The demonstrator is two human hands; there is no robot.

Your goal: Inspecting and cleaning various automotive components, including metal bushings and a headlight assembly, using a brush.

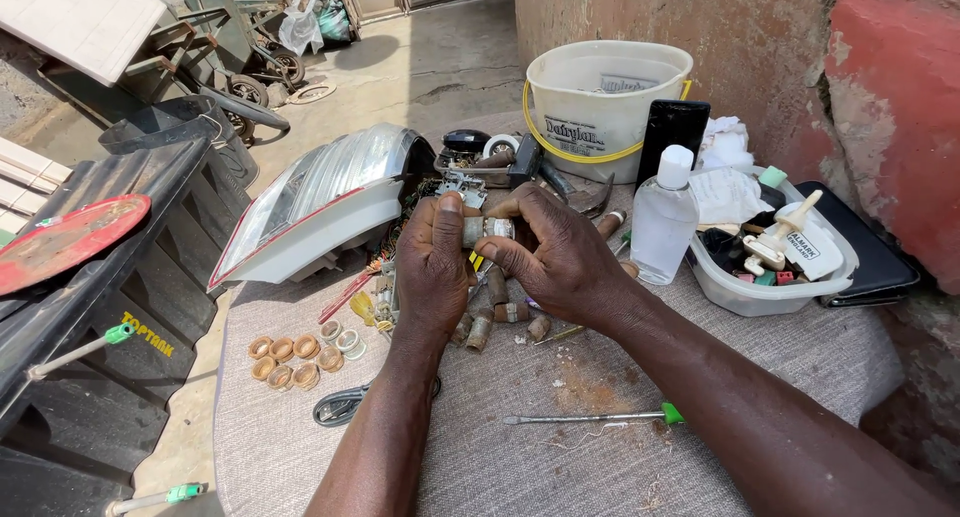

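Both my hands meet over the middle of a cloth-covered table (780,377). My left hand (432,267) and my right hand (555,252) together grip a small rusty cylindrical part (486,229) with a pale band, held between thumbs and fingertips. Below the hands lie several similar rusty cylinders (495,312). Several tan rings (285,360) sit in rows to the left. A green-handled screwdriver (600,417) lies on the cloth near my right forearm.
A car tail-lamp unit (320,202) rests at the table's back left. A white bucket (600,102), a clear bottle (665,217), a dark phone-like slab (672,132) and a tub of small parts (770,257) stand at the back right. Scissors (340,405) lie near my left forearm. A black crate (90,307) stands left.
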